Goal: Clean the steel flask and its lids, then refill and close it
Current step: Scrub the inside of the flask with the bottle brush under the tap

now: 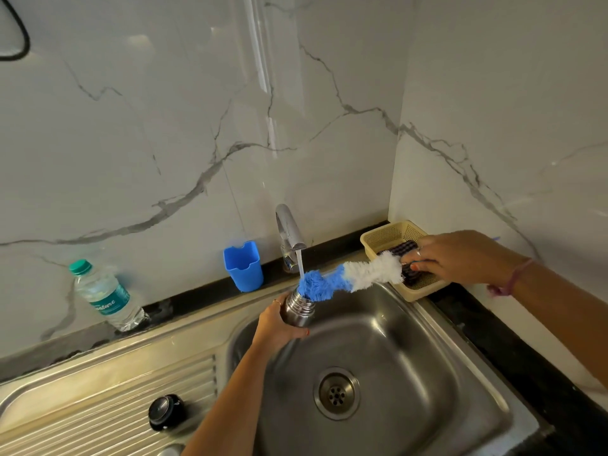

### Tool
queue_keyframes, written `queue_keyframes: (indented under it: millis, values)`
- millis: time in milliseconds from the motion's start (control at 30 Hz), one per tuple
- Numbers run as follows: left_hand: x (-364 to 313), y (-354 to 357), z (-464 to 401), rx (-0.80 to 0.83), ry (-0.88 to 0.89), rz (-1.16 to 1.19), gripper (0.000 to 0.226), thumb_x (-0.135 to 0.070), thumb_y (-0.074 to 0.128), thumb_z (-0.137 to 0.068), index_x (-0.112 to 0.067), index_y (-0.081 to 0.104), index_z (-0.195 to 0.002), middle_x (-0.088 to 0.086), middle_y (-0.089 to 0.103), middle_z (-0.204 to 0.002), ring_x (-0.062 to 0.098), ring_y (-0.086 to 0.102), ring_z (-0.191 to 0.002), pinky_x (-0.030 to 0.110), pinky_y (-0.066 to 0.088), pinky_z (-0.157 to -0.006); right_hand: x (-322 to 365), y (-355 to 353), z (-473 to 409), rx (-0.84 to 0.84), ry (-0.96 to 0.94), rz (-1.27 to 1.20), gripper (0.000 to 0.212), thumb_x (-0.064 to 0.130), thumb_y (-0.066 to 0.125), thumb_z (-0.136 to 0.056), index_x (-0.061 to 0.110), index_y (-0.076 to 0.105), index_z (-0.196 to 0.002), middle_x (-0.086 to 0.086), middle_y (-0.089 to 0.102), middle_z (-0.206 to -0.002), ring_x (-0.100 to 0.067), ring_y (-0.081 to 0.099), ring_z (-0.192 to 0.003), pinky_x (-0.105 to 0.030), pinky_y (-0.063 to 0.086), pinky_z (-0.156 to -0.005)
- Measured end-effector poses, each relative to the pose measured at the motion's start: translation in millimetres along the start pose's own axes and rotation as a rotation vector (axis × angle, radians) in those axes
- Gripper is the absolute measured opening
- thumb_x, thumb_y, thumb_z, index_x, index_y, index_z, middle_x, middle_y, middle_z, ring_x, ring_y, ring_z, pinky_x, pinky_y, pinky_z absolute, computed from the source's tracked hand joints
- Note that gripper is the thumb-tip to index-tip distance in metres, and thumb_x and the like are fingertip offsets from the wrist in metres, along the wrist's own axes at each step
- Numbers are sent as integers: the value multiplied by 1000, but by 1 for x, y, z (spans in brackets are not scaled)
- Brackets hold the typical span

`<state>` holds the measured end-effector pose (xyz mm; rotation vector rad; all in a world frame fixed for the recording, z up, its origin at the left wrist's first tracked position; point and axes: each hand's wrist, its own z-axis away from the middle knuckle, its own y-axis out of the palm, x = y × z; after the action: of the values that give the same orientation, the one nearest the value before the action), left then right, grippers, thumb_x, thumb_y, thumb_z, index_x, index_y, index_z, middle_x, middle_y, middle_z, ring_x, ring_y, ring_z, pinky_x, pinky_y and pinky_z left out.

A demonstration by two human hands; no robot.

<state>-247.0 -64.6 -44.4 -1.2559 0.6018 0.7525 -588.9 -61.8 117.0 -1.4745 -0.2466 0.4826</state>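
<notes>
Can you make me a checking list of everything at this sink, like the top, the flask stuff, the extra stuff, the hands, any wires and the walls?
Surface: steel sink with ribbed draining board, black counter edge.
Job's things: open steel flask under the running chrome tap; blue-and-white bristle bottle brush tip at its mouth; round black lid on the draining board.
Clutter: clear plastic water bottle with green cap, blue plastic cup, cream plastic basket holding a dark checked cloth.
Hands: left hand grips the flask; right hand holds the brush end.
Cables: black cable, top left.
Surroundings: white marble-look wall tiles.
</notes>
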Motion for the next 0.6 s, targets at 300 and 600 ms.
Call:
queue_keyframes:
  millis: [300, 600]
  values:
    - [-7, -8, 6, 10, 41, -71, 97, -10, 88, -60, -21, 40, -144, 0, 60, -124, 11, 55, -100, 25, 48, -89, -12, -42, -47, 179, -163, 200, 42, 54, 30, -98, 37, 56, -127, 9, 63, -103, -13, 60, -92, -30, 51, -78]
    - [-16, -16, -1, 101, 50, -225, 87, -19, 87, -61, -21, 46, -138, -6, 61, -108, 8, 60, -91, 19, 49, -79, -2, -56, -56, -96, -473, 661, 44, 12, 31, -98, 28, 45, -137, 3, 46, -89, -11, 42, -57, -26, 29, -46]
